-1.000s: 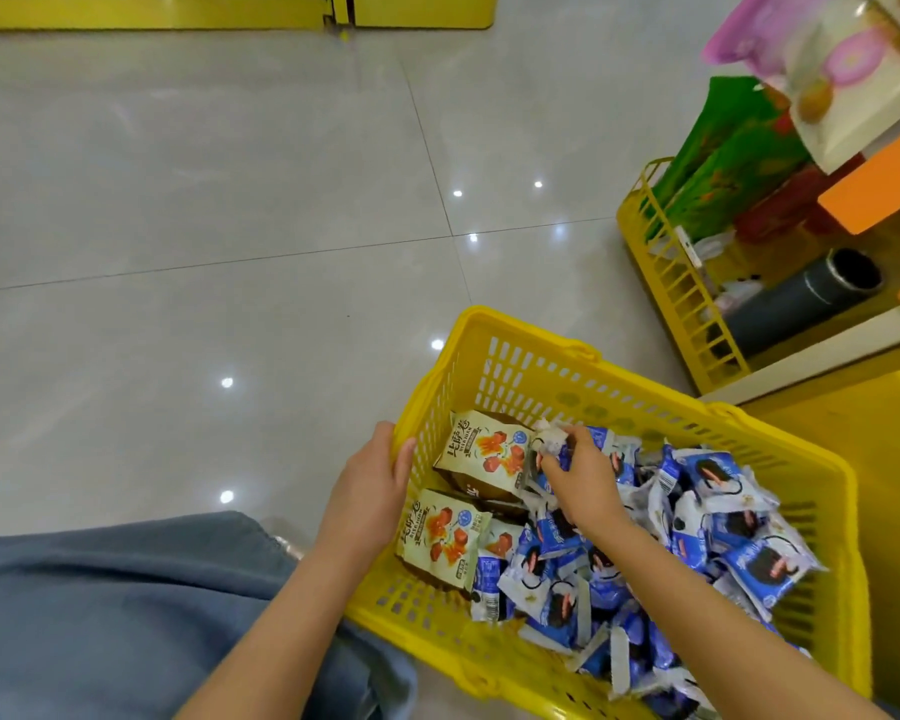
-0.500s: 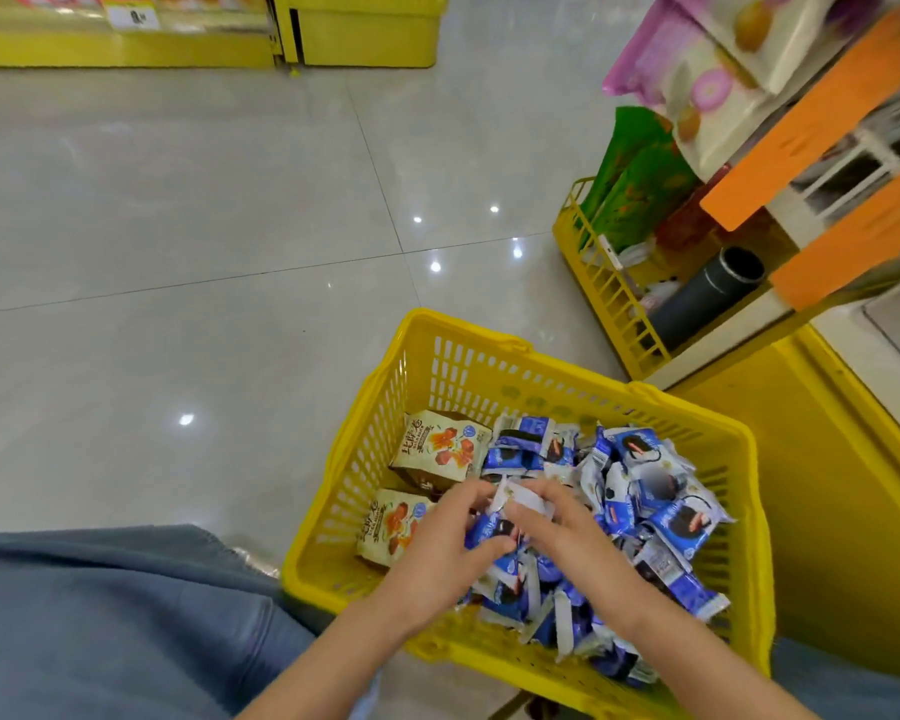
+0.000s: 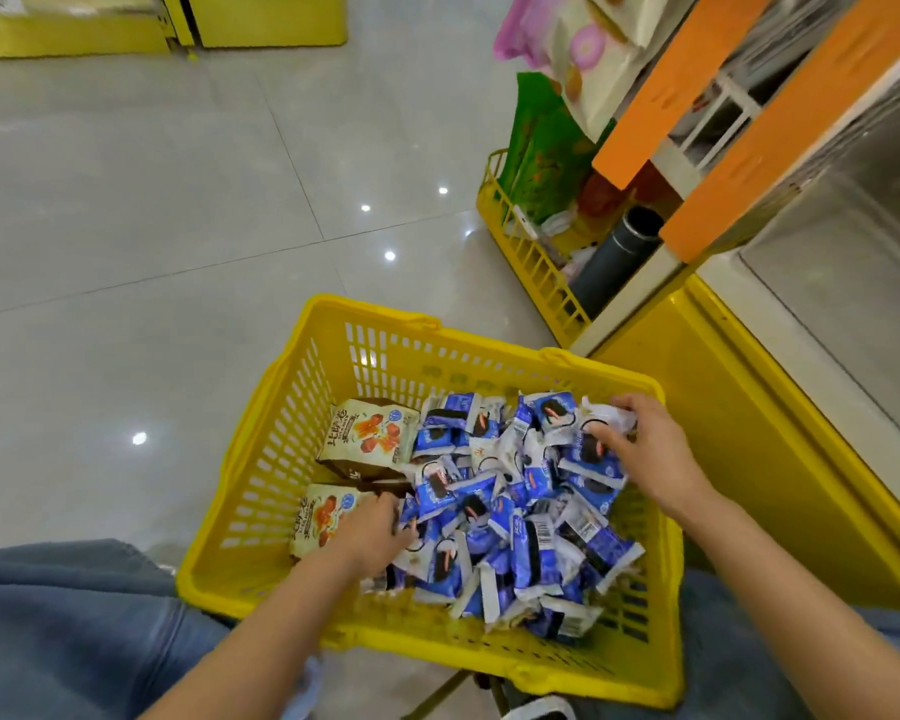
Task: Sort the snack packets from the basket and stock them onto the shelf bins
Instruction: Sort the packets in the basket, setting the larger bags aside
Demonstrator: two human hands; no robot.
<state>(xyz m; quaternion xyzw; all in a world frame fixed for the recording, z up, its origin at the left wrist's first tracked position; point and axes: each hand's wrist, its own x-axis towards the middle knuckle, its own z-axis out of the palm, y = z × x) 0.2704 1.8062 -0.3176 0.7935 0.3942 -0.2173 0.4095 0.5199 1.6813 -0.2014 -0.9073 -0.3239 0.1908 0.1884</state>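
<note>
Head view, yellow basket [image 3: 302, 439] of blue packets [image 3: 494, 511], both hands, left [image 3: 372, 532], right [image 3: 645, 449], gripping packets.

Glossy grey tiled floor [image 3: 178, 210] — yellow basket [image 3: 344, 350] directly on it.

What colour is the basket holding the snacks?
Bright yellow, seen clearly in the head view: basket.

Single head-worn wide-angle view, looking steeply down and forward from close above the yellow basket [image 3: 380, 356] on the floor [image 3: 126, 226], shelf [image 3: 707, 111] rising far right
</note>
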